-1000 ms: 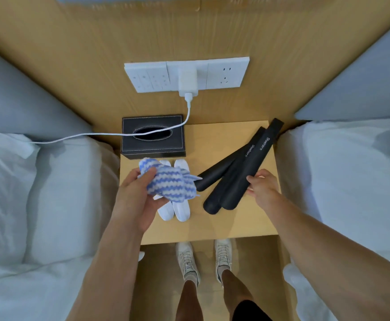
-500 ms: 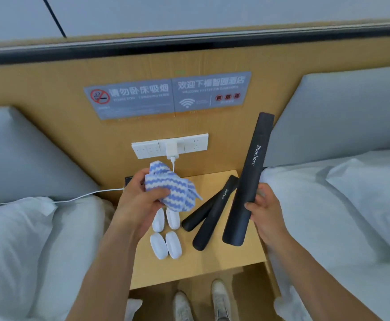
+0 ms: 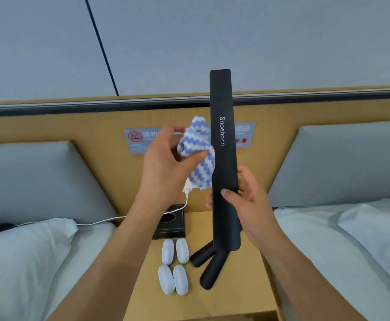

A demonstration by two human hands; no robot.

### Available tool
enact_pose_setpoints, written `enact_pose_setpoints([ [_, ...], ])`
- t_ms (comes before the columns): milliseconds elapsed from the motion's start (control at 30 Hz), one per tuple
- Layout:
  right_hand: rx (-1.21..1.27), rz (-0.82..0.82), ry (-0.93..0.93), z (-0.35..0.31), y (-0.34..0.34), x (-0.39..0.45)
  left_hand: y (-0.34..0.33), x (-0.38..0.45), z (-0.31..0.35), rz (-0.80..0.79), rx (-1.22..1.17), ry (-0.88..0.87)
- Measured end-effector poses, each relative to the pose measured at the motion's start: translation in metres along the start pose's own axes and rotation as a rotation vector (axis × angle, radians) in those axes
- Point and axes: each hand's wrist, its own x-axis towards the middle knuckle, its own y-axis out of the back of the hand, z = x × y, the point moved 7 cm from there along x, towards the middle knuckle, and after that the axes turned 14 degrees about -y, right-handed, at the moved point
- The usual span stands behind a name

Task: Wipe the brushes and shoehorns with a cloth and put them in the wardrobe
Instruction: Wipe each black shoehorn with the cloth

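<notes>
My right hand (image 3: 247, 205) grips a long black shoehorn (image 3: 224, 158) near its lower part and holds it upright above the nightstand (image 3: 240, 290). A bunched blue-and-white striped cloth (image 3: 198, 154) is held by my left hand (image 3: 166, 167); the cloth touches the shoehorn's left edge. Two more black shoehorns (image 3: 210, 267) lie on the nightstand below, partly hidden by the raised one. Several white oval brushes (image 3: 173, 262) lie in pairs to their left.
A black tissue box (image 3: 170, 224) stands at the back of the nightstand. A white charger cable (image 3: 96, 221) runs left across a pillow (image 3: 27, 251). Beds flank the nightstand on both sides. A wooden headboard panel (image 3: 92, 128) with a sign rises behind.
My right hand picked one shoehorn off the nightstand and raised it upright. My left hand lifted the cloth up against it. The view tilted upward.
</notes>
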Motion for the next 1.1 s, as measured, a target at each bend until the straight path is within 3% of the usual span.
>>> enact_pose_setpoints([
  [167,0.062,-0.209,0.037,-0.022,-0.028,-0.001,0.032,0.054,0.06,0.129,0.32,-0.27],
  [367,0.044,-0.333,0.076,-0.031,-0.057,0.003,0.056,0.108,0.079,0.189,0.556,-0.358],
  [567,0.2,-0.315,-0.027,-0.032,-0.067,0.02,0.045,0.126,0.065,0.068,0.771,-0.305],
  [700,0.257,-0.258,-0.107,-0.03,-0.061,0.034,0.025,0.109,0.052,-0.092,0.73,-0.301],
  [867,0.211,-0.168,-0.072,-0.035,-0.05,0.042,0.007,0.083,0.04,-0.226,0.733,-0.312],
  [967,0.203,-0.147,-0.031,-0.043,-0.048,0.043,0.004,0.075,0.042,-0.224,0.742,-0.332],
  [1100,0.232,-0.198,-0.027,-0.051,-0.055,0.044,0.02,0.096,0.059,-0.106,0.783,-0.36],
])
